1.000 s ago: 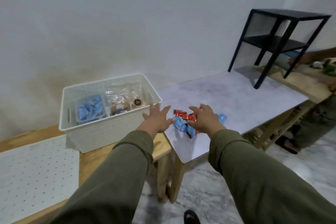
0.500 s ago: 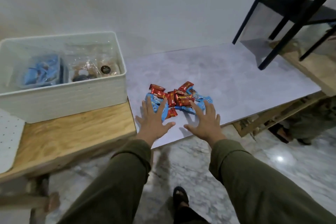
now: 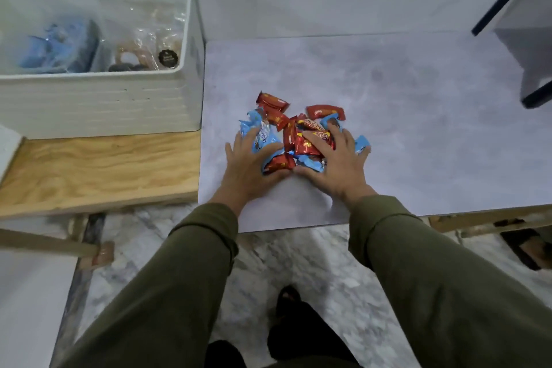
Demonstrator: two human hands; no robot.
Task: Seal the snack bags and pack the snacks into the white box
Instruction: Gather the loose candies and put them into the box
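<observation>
A pile of small red and blue wrapped snacks (image 3: pixel 298 125) lies on the grey marbled tabletop (image 3: pixel 403 104), near its front edge. My left hand (image 3: pixel 248 166) rests on the pile's left side with fingers spread over a blue wrapper. At the pile's right side my right hand (image 3: pixel 339 164) lies flat, its fingers over red wrappers. Neither hand grips anything. The white box (image 3: pixel 98 107) stands to the left on a wooden table (image 3: pixel 104 164). Inside it are a bag of blue snacks (image 3: pixel 59 49) and a clear bag of cookies (image 3: pixel 149 48).
A black metal shelf (image 3: pixel 528 48) stands at the right back of the grey tabletop. A pale wall runs behind both tables. Below the table edge is marble floor with my foot (image 3: pixel 286 299). A white board (image 3: pixel 9 146) lies at the far left.
Both hands have slid forward from the table's front edge onto the snack pile and closed in on it from both sides. The view has moved closer and tilted down.
</observation>
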